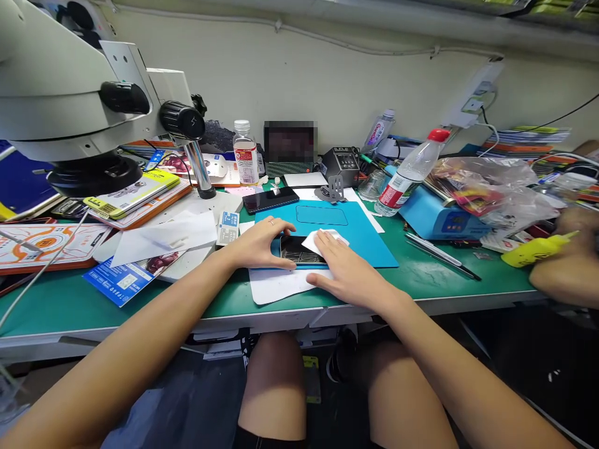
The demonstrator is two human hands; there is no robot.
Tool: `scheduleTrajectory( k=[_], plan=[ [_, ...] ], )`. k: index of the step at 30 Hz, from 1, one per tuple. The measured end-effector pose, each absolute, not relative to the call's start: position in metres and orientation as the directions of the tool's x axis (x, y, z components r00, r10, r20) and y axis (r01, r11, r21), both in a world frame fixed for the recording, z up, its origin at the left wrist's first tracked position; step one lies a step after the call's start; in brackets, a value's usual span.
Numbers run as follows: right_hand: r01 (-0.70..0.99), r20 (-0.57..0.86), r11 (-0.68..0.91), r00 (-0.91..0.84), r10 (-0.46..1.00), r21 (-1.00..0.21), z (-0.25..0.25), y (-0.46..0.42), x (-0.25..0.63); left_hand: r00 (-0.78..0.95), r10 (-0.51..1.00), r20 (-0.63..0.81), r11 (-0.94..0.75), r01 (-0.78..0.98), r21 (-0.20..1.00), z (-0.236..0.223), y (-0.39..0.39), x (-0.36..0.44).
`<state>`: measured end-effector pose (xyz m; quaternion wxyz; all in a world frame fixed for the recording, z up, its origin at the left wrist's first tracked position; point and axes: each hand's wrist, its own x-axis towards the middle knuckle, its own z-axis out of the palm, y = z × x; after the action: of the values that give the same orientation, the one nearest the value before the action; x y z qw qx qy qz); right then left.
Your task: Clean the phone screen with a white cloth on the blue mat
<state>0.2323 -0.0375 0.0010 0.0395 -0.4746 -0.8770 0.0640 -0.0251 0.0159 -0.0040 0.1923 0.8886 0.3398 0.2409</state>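
A dark phone (299, 251), its screen side streaked, lies on a blue mat (369, 246). My left hand (262, 242) steadies it at its left end, thumb along the near edge and fingers at the far edge. Under the fingers of my right hand (344, 268) is a folded white wipe (333, 236), pressed on the phone's right part, which is hidden. The right thumb sticks out toward the left. A white sheet of paper (281, 287) sits in front of the mat at the table's edge. Behind my left hand is another black phone (270, 199).
A microscope (93, 125) overhangs the left side. A red-capped bottle (412, 171) leans at right beside a blue device (435, 215). Tweezers (442, 255) lie right of the mat. Another person's hand (568, 262) is near a yellow bottle (533, 251) at far right.
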Motion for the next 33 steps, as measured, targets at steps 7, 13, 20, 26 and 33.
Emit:
scheduleTrajectory(
  k=[7,13,20,26,33],
  plan=[
    [0.815,0.055,0.568,-0.566,0.823,-0.114,-0.006,-0.077,0.253,0.651,0.705,0.282,-0.683,0.516,0.516,-0.004,0.017,-0.025],
    [0.795,0.011,0.588,-0.594,0.805,-0.149,0.002,-0.060,0.239,0.646,0.710,0.279,-0.676,0.516,0.526,-0.003,0.016,-0.024],
    [0.783,0.022,0.591,-0.599,0.801,-0.192,0.000,-0.039,0.222,0.636,0.720,0.278,-0.666,0.520,0.534,-0.003,0.015,-0.024],
    [0.786,0.034,0.602,-0.604,0.796,-0.142,-0.003,-0.071,0.248,0.641,0.718,0.272,-0.666,0.520,0.535,-0.001,0.017,-0.024],
    [0.772,-0.014,0.597,-0.614,0.789,-0.217,0.005,-0.026,0.199,0.628,0.729,0.271,-0.655,0.527,0.542,-0.001,0.015,-0.024]
  ],
)
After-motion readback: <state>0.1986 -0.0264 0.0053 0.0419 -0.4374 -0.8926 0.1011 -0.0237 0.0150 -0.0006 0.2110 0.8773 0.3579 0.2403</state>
